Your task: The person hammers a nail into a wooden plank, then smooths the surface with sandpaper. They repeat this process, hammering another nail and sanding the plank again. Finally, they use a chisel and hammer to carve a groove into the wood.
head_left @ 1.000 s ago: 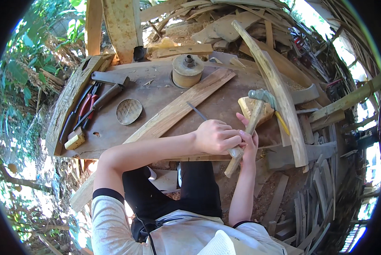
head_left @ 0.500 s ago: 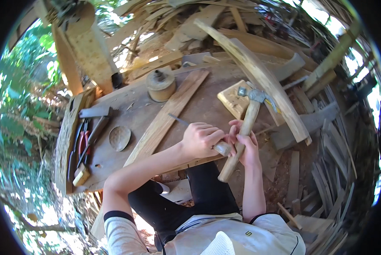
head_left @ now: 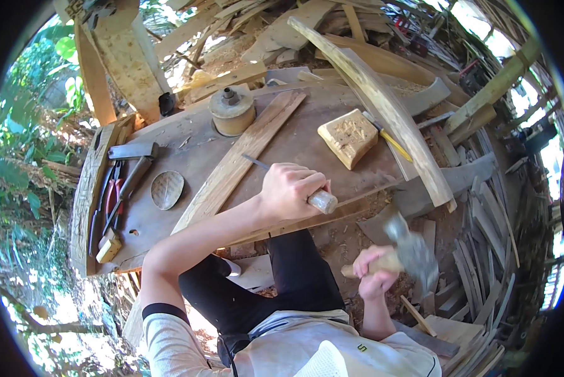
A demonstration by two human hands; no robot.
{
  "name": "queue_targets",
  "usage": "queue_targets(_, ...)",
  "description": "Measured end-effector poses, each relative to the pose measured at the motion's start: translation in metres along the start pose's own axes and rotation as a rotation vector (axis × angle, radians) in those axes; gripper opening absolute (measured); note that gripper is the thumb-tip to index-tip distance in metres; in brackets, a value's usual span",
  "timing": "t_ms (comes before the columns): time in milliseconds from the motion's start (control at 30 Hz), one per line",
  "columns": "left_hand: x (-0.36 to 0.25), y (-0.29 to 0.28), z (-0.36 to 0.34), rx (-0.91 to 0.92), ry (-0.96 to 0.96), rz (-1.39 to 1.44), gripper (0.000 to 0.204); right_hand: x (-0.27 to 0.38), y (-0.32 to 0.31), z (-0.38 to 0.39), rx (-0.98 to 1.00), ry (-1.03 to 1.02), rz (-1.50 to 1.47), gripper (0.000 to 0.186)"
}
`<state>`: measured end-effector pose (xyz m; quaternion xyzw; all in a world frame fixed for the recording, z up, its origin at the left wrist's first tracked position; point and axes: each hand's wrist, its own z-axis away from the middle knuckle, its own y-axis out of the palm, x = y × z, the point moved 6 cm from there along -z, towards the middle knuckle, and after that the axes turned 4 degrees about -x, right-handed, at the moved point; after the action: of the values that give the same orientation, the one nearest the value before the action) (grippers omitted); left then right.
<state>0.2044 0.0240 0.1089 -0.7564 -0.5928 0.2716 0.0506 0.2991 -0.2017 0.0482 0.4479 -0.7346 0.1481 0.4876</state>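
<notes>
My left hand [head_left: 293, 191] is closed round a wooden-handled chisel [head_left: 323, 201]. Its thin blade slants away to the upper left, over a long plank [head_left: 244, 157] lying across the table; whether the tip touches the wood I cannot tell. Off the table's near edge, to the right, my right hand [head_left: 375, 270] grips a claw hammer [head_left: 417, 257] by its wooden handle. Motion blurs the hammer's head. Beyond my hands, a chunky pale wood block [head_left: 348, 138] with a roughly carved top sits on the table, beside a yellow-handled tool [head_left: 395, 144].
Left on the table [head_left: 288, 135] are a small round dish [head_left: 167, 190], red-handled pliers [head_left: 113, 195] and an adze-like tool [head_left: 133, 164]. A round pot [head_left: 232, 112] stands farther back. A long curved timber [head_left: 382, 100] crosses the right end. Scrap wood [head_left: 483, 251] is heaped at right.
My right hand has swung the hammer to the right and toward me, away from the left hand. The left hand keeps hold of the chisel, nearly in place.
</notes>
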Motion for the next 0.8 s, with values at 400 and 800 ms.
queue_targets(400,0.004,0.007,0.014,0.055,0.061,-0.02,0.016,-0.03,0.023,0.034,0.185,-0.245,0.371,0.016)
queue_targets(800,0.004,-0.006,0.014,0.024,0.09,0.02,0.02,-0.056,0.024,0.038,0.154,0.089,0.547,0.029)
